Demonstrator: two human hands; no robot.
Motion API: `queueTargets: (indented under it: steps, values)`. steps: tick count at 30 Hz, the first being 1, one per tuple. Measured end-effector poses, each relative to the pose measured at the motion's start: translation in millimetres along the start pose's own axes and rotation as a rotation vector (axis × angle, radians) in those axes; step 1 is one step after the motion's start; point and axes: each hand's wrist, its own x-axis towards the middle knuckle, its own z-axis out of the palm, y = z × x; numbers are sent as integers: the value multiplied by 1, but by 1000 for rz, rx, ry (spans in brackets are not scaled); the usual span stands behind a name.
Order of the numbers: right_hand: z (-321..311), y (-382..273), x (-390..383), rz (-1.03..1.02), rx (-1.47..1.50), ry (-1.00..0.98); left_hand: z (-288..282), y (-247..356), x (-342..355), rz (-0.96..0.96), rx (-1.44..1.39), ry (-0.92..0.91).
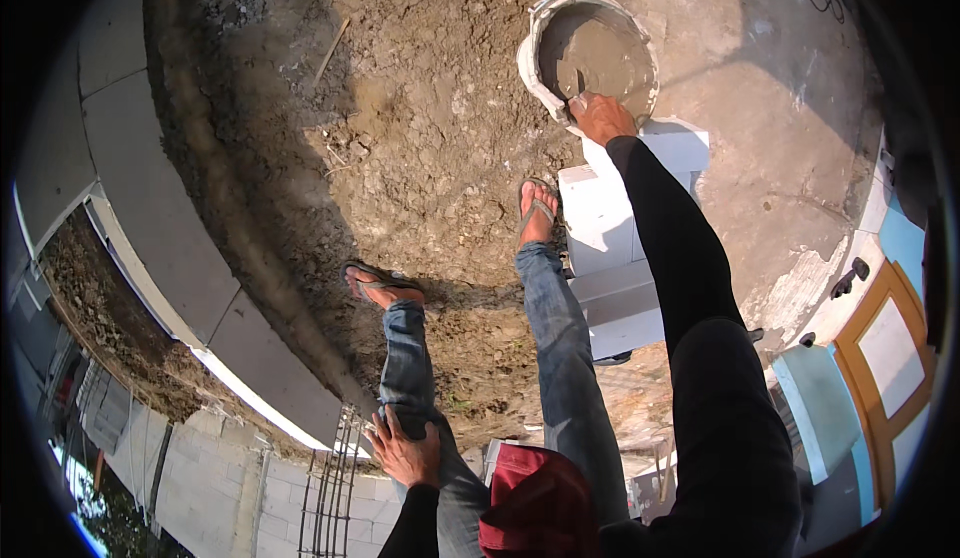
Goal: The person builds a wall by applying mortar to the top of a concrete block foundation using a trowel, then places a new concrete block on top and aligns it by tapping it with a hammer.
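At the upper right, my right hand [603,118] reaches over the near rim of a round, whitish bucket [530,63]. Its fingers are closed round what looks like a trowel [580,82], of which only a thin dark piece shows; the rest is covered by the hand or sunk in the mix. Wet grey mortar [610,55] lies in the bucket. My left hand [405,450] rests on my left knee with its fingers spread and holds nothing.
White blocks [600,220] stand beside my right foot, just below the bucket. A low block wall [165,163] curves along the left, with rebar [333,488] near its lower end. Uneven soil [430,88] lies between; concrete floor [760,148] is at right.
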Motion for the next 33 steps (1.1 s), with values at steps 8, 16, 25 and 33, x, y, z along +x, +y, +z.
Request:
queueTargets:
  steps: [8, 16, 25, 33]
  values:
    - [-11, 78, -51, 22, 633, -124, -3, 13, -7, -30, -70, -31]
    - [-27, 112, -82, -340, 693, 221, -25, -16, -35, -33, -256, -102]
    - [-97, -136, -230, -510, 294, -211, 16, -66, -65, -279, -487, -122]
    - [-58, -403, -354, -1041, 80, -372, 63, -96, -54, -355, -613, -120]
